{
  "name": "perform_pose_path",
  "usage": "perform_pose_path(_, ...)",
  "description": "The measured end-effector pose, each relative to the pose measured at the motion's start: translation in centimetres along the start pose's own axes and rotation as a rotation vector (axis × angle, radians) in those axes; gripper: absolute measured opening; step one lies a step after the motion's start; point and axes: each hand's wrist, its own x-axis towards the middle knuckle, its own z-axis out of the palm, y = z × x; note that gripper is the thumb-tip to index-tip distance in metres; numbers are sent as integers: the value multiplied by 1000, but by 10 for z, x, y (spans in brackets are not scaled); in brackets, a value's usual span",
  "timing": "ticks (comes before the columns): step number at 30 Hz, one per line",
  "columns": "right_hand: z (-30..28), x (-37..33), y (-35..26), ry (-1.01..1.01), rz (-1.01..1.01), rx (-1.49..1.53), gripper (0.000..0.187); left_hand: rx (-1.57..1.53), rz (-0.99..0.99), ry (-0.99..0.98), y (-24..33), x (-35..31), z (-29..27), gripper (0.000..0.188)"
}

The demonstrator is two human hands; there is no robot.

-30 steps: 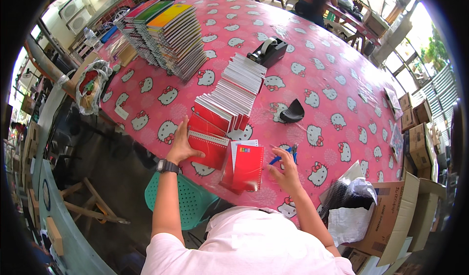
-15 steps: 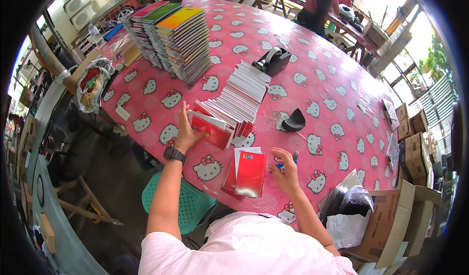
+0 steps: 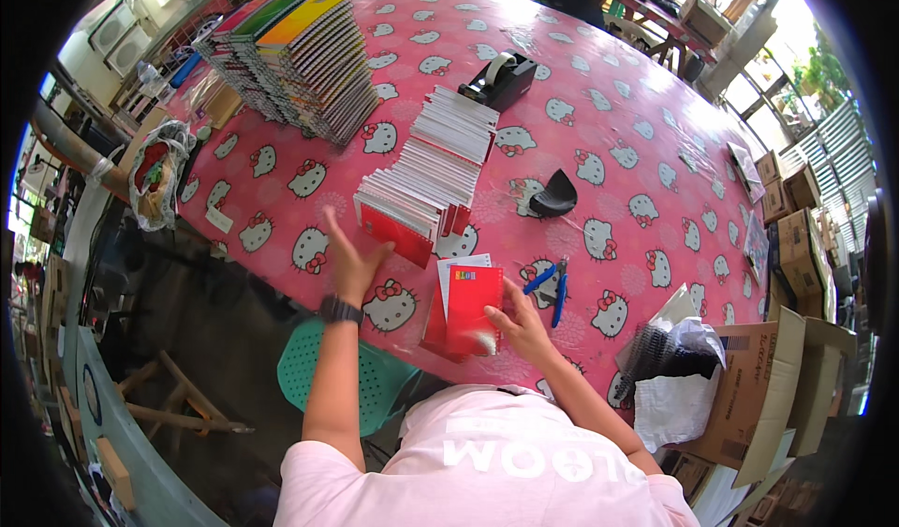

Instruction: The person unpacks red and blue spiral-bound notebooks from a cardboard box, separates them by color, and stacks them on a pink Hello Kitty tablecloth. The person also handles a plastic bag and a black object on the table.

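Observation:
My right hand (image 3: 526, 328) grips the right edge of a small red spiral notebook (image 3: 474, 302), its thumb over the cover. Beneath that notebook, white pages and another red cover (image 3: 434, 326) stick out to the left. My left hand (image 3: 354, 267) is open with fingers spread, beside the near end of a long row of small notebooks (image 3: 440, 148). The row stands packed on edge, and its nearest red cover (image 3: 398, 238) faces me. Blue-handled pliers (image 3: 560, 297) lie to the right of my right hand.
Tall stacks of spiral notebooks (image 3: 318, 68) stand at the far left. A black tape dispenser (image 3: 501, 82) sits behind the row, and a black curved piece (image 3: 554, 194) lies to its right. An open cardboard box (image 3: 740, 386) is at the right; a green stool (image 3: 337, 377) is below the table edge.
My left hand has let go of the notebook at the row's near end, which now stands against the others. My right hand has moved left onto the red notebook, uncovering the pliers.

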Motion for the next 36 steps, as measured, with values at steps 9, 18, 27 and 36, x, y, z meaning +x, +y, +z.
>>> perform_pose_path(9, 19, -4, -3, -18, -52, -342, 76, 656, 83, -341, 50, -54, 9, 86)
perform_pose_path(18, 7, -17, -25, -57, 397, 539, 68, 67, -313, -585, 110, -111, 11, 77)
perform_pose_path(27, -8, -18, -36, -33, 389, 668, 72, -780, -822, -592, 97, -98, 11, 69)
perform_pose_path(36, -10, -28, -26, -169, 199, 495, 63, -1093, -912, -465, 102, -100, 0, 46)
